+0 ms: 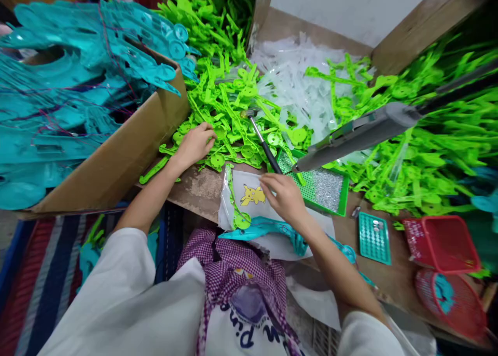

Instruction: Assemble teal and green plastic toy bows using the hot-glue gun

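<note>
My left hand (pixel 196 144) rests over the near edge of a pile of bright green plastic parts (pixel 233 94), its slightly bent fingers pointing right. Nothing is visibly gripped in it. My right hand (pixel 287 197), thumb and forefinger apart, hovers over a white sheet with a yellow cartoon figure (pixel 252 195). Just beyond its knuckles, a hammer (pixel 266 151) with a black grip lies head-up on the green pile; its handle end is partly hidden. On the sheet, a long green part (pixel 241 218) with a round disc lies beside a turquoise plastic piece (pixel 252 228).
A grey pole-like tool (pixel 361 130) slants down to a green basket of small metal pieces (pixel 330 190). A turquoise tray (pixel 374 236) and red baskets (pixel 449 242) stand to the right. At left is a cardboard box (pixel 116 159) heaped with turquoise parts; clear plastic pieces (pixel 299 81) lie behind.
</note>
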Demonstrator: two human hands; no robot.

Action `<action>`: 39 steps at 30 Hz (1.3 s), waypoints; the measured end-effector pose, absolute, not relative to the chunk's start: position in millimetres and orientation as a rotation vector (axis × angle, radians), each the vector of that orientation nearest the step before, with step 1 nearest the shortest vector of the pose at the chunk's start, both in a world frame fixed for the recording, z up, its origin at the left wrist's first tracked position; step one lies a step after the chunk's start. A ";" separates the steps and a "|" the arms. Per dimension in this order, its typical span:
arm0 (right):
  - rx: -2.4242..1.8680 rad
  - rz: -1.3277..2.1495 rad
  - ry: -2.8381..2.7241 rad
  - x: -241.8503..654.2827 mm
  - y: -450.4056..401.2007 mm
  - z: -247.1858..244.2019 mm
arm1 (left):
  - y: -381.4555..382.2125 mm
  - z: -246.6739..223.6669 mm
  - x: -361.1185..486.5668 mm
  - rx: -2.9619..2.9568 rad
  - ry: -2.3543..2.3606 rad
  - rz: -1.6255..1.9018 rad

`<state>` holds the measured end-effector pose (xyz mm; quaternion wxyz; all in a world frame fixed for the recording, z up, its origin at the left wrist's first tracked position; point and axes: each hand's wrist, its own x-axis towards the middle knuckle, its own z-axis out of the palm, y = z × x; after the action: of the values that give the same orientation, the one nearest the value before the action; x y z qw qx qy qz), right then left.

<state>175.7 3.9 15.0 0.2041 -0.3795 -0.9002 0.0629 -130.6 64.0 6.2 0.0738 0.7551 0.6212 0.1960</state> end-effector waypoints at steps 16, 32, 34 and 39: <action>-1.679 0.074 -2.488 171.0 45.3 6.6 | 91.1 -7.0 -41.1 2.754 1.382 0.445; -0.721 0.625 -2.462 175.2 -63.4 28.0 | -76.0 -24.1 -71.2 2.648 0.730 1.451; -0.718 0.706 -2.400 179.3 -77.3 18.4 | -92.7 -29.4 -64.9 2.605 0.789 1.408; -0.980 0.802 -2.221 208.3 -94.2 7.8 | -88.3 -38.7 -72.9 2.583 1.101 1.296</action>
<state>208.3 -94.2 7.8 0.2883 -0.3672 -0.8318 0.3004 -72.9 -88.3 -38.7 0.0247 0.8349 0.3560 0.4190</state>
